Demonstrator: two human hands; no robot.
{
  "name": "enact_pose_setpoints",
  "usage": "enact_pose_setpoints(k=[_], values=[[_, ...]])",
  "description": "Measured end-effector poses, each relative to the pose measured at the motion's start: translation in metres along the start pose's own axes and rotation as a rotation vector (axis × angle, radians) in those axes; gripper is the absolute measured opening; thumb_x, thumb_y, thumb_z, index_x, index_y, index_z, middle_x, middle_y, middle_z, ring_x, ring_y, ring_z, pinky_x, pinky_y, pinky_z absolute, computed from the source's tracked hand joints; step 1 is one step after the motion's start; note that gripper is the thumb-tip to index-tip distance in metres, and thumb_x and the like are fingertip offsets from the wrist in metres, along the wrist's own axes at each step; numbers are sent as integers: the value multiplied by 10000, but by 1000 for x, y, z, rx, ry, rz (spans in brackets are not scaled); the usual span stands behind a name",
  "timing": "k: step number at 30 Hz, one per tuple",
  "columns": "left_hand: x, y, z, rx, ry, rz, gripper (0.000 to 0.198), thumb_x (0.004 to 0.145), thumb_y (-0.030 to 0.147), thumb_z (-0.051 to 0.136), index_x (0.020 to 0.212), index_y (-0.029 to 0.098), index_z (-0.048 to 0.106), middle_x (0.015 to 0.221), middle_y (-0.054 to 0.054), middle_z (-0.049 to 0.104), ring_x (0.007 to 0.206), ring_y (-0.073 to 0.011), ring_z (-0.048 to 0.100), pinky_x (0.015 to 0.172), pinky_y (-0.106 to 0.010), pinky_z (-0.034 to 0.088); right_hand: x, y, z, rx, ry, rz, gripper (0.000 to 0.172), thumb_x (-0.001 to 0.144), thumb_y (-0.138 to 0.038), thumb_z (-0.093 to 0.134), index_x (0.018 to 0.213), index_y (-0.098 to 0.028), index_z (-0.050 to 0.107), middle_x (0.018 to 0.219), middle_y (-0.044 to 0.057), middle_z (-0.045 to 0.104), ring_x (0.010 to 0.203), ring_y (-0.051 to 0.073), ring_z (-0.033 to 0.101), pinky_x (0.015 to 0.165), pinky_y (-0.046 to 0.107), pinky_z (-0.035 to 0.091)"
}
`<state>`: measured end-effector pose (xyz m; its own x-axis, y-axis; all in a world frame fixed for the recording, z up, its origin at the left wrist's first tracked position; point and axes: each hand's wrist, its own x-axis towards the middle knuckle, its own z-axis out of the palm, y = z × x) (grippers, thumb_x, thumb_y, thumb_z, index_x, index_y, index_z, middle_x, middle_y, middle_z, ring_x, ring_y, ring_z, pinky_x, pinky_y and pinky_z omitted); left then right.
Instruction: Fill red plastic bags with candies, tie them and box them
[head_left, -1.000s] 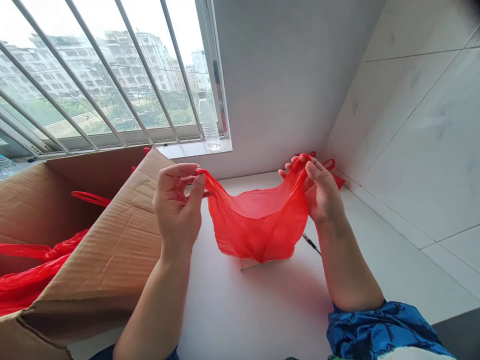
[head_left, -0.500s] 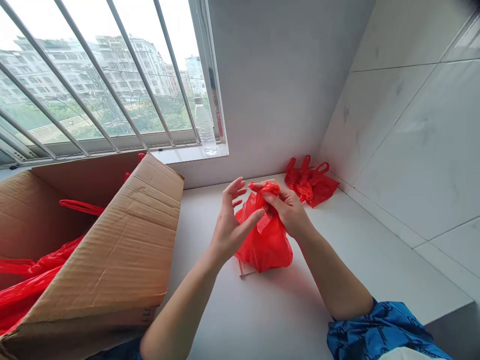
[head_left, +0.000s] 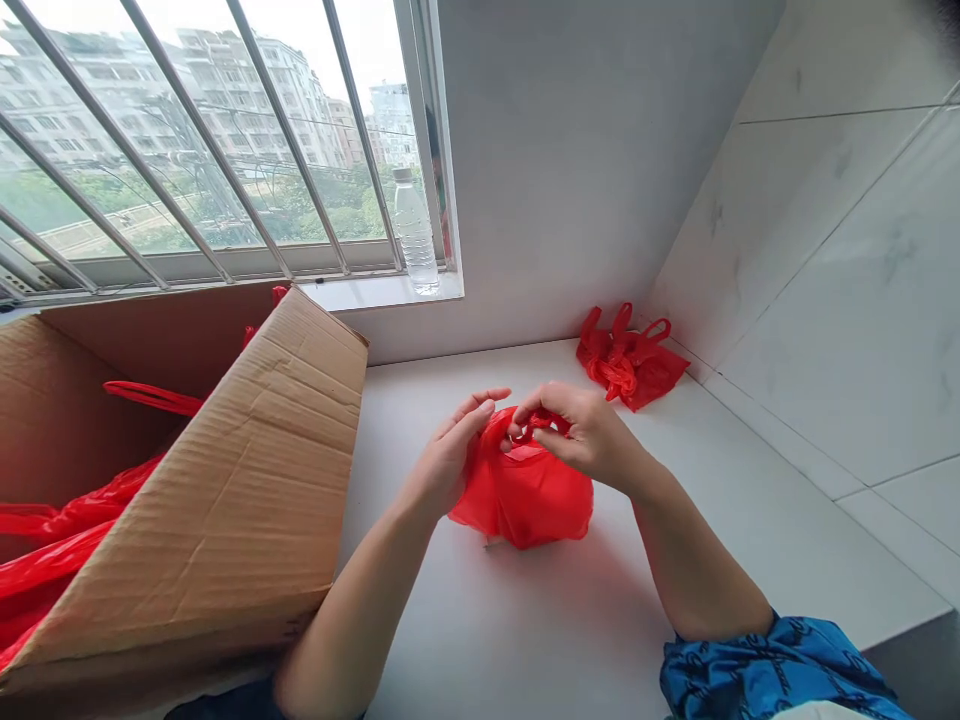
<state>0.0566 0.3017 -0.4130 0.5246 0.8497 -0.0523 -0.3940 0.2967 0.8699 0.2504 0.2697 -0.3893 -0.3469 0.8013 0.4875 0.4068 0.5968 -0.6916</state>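
Note:
A red plastic bag [head_left: 525, 500] with something bulky inside sits on the white countertop between my hands. My right hand [head_left: 581, 430] is closed on the twisted handles at its top, fingers curled and thumb pressed in. My left hand [head_left: 450, 455] lies against the bag's upper left side, its fingers reaching around the gathered plastic near the right fingertips. The exact grip of the left fingers is partly hidden. A pale edge of something flat shows under the bag. What the bag contains is hidden.
An open cardboard box [head_left: 225, 480] holding more red bags [head_left: 90, 510] stands at left. Another red bag [head_left: 634, 365] lies in the back corner by the tiled wall [head_left: 847, 280]. A clear water bottle [head_left: 416, 235] stands on the sill beside the barred window [head_left: 225, 140].
My left hand has come in from beside the bag to touch it. The right hand has lowered and turned over the handles. The bag's top now sits lower and looks wider.

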Motion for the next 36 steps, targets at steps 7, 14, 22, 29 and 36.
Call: enact_pose_setpoints(k=[7, 14, 22, 29, 36], values=[[-5, -2, -2, 57, -47, -131, 294, 882, 334, 642, 1158, 236, 670, 790, -39, 684, 608, -128, 615, 617, -247, 508, -2, 1, 8, -324, 113, -187, 167, 902, -122, 554, 988, -243, 630, 1122, 51, 662, 827, 160, 634, 652, 288, 494], [-9, -2, 0, 64, 121, 161, 202, 796, 311, 767, 954, 200, 708, 964, -56, 718, 818, -164, 675, 734, -269, 532, -15, -5, -17, -234, 180, -248, 69, 886, -209, 667, 905, -270, 696, 979, 49, 675, 916, 212, 659, 741, 358, 558], [11, -12, -25, 192, 379, 426, 146, 768, 263, 762, 901, 207, 744, 952, -33, 714, 929, -137, 634, 901, -266, 482, -50, -13, -76, -39, -23, -51, 53, 831, -222, 743, 798, -262, 730, 832, 35, 707, 787, 207, 678, 765, 391, 584], [30, -27, -69, 232, 605, 461, 291, 736, 301, 751, 988, 158, 727, 1084, -101, 699, 1046, -184, 633, 962, -305, 470, -58, -3, -90, -18, -284, 210, 91, 823, -302, 756, 773, -227, 744, 812, 52, 720, 742, 198, 665, 650, 331, 553], [-1, -55, -77, 377, 499, 268, 630, 873, 477, 654, 1419, 234, 455, 1227, -111, 654, 1172, -217, 599, 1011, -355, 448, -67, 65, -85, 240, -371, 493, 417, 850, -427, 704, 1211, -219, 685, 1040, 106, 738, 995, 264, 691, 875, 446, 564]])
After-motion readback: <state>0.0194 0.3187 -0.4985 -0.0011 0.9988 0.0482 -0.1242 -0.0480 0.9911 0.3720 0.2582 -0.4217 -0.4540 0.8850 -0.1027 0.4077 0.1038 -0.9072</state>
